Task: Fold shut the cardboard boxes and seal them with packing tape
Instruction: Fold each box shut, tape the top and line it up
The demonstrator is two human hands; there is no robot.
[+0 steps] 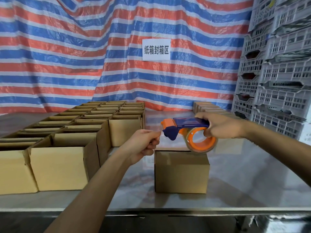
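Gripping the dispenser (188,131) above the box (181,172), the right hand (222,126) faced the left hand (144,143), which pinched the tape end (161,134). The box stood back from the worktop edge (185,209), apart from open boxes (64,165).

one tape dispenser (188,130), one closed box (181,172)

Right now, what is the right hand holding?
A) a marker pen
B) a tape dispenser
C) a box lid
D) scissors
B: the right hand grips the blue handle of the orange and blue tape dispenser above the closed box, and the left hand pinches the tape end.
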